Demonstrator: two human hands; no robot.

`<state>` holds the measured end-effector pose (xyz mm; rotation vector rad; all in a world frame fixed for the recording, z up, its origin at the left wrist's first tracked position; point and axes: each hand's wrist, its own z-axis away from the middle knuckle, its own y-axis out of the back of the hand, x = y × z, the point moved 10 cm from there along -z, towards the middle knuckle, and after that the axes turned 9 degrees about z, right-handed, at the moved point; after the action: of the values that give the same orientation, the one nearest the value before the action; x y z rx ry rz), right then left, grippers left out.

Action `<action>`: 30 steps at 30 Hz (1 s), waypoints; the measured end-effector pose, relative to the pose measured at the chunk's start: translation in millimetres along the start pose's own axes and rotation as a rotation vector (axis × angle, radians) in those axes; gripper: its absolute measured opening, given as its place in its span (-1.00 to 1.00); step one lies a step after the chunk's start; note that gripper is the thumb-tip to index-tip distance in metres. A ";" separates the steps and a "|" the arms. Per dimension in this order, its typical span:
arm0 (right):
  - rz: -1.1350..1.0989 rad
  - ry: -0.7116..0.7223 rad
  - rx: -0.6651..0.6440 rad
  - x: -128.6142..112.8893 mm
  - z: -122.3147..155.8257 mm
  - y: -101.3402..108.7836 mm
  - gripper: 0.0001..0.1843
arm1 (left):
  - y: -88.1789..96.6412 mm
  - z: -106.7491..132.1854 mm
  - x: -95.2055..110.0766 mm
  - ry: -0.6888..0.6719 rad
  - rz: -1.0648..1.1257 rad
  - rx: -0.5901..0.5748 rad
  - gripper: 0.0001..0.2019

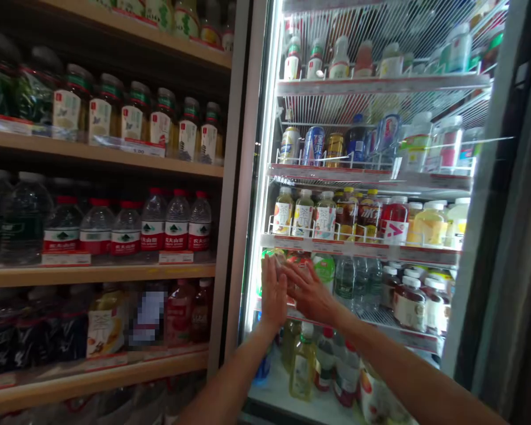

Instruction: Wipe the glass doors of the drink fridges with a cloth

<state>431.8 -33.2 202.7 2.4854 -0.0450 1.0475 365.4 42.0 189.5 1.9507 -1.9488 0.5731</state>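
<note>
Overlapping near the fingertips, the left hand (274,298) and the right hand (310,295) are just below the centre of the frame. The left forearm (234,366) rises from the bottom edge, and the right forearm (389,348) slants in from the lower right. The left fingers point up; the right ones are stretched out and lean toward the left hand. A small pale patch shows at the fingertips, too blurred to name, so I cannot tell whether either hand holds anything.

Just behind the hands, on a low shelf of a lit fridge (383,87), are a green container (325,268) and a partly hidden red container (298,258); whether the fingers touch them is unclear. Clear bottles (345,280) stand to their right in the frame, then white-capped jars (410,301).

Below, at the lower middle, a yellowish bottle (301,366) stands among others. Above the hands, white-labelled bottles (301,213) line the next shelf, with a blue can (314,146) among the drinks higher up. A wooden rack (115,271) fills the left of the frame, where red-capped water bottles (177,221) stand in a row.
</note>
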 end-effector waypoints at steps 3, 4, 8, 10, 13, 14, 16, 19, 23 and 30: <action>0.087 -0.146 0.076 55.2 40.4 26.9 -0.34 | -26.9 -6.6 21.8 -0.150 -0.147 0.115 -0.46; 0.140 -0.241 0.108 78.8 54.1 36.5 -0.32 | -38.2 -11.0 32.9 -0.223 -0.202 0.129 -0.46; 0.248 -0.385 0.114 140.9 92.7 55.5 -0.29 | -84.5 -31.6 82.4 -0.659 -0.384 -0.034 -0.52; 0.253 -0.362 0.087 153.9 104.4 57.3 -0.30 | -86.6 -46.1 92.8 -0.853 -0.438 -0.149 -0.57; 0.297 -0.466 0.136 170.7 120.4 67.4 -0.31 | -40.9 -96.6 86.7 -0.782 -0.475 0.019 -0.61; 0.313 -0.506 0.162 173.3 121.6 71.0 -0.31 | -18.7 -112.5 82.1 -0.678 -0.459 0.168 -0.60; 0.331 -0.522 0.194 171.8 111.2 75.0 -0.30 | -3.0 -125.6 79.4 -0.564 -0.417 0.303 -0.57; 0.331 -0.456 0.229 169.5 74.2 80.6 -0.28 | -56.2 -117.2 101.7 -0.749 -0.397 -0.010 -0.57; 0.392 -0.630 0.314 216.8 58.4 103.3 -0.32 | -70.7 -132.8 120.4 -0.861 -0.403 -0.112 -0.57; 0.471 -0.764 0.300 264.7 94.7 111.3 -0.34 | -82.2 -149.4 138.9 -0.789 -0.422 -0.018 -0.58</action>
<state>662.4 -135.9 369.2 3.0905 -0.7817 0.1881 437.7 -3.3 392.2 2.7284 -1.7726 -0.3906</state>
